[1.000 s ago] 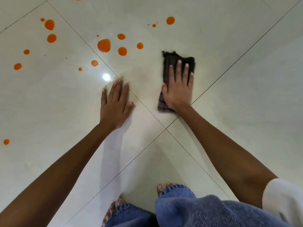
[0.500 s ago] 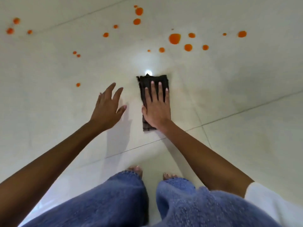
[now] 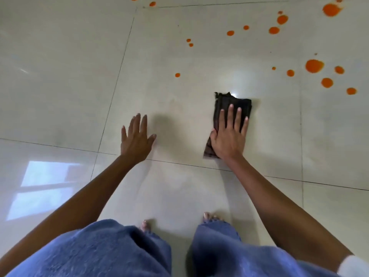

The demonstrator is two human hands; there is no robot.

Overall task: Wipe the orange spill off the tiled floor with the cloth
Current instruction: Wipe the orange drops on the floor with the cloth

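Note:
A dark folded cloth [image 3: 232, 101] lies flat on the pale tiled floor [image 3: 65, 80]. My right hand [image 3: 229, 138] presses down on it, fingers spread and thumb at its left edge. My left hand [image 3: 136, 141] is open to the left of the cloth, fingers apart, holding nothing, its shadow falling on the tile to its right. The orange spill [image 3: 314, 66] is a scatter of several round drops across the upper right of the view, the nearest one [image 3: 177, 75] lying up and left of the cloth. No drop touches the cloth.
My bare feet [image 3: 211, 216] and blue jeans [image 3: 111, 248] fill the bottom of the view. Dark grout lines [image 3: 119, 70] cross the floor. A window's reflection [image 3: 44, 186] shows on the glossy tile at lower left.
My view has swung, so the drops now sit at the upper right. My left hand has lifted from flat on the floor. My right hand has stayed pressed on the cloth.

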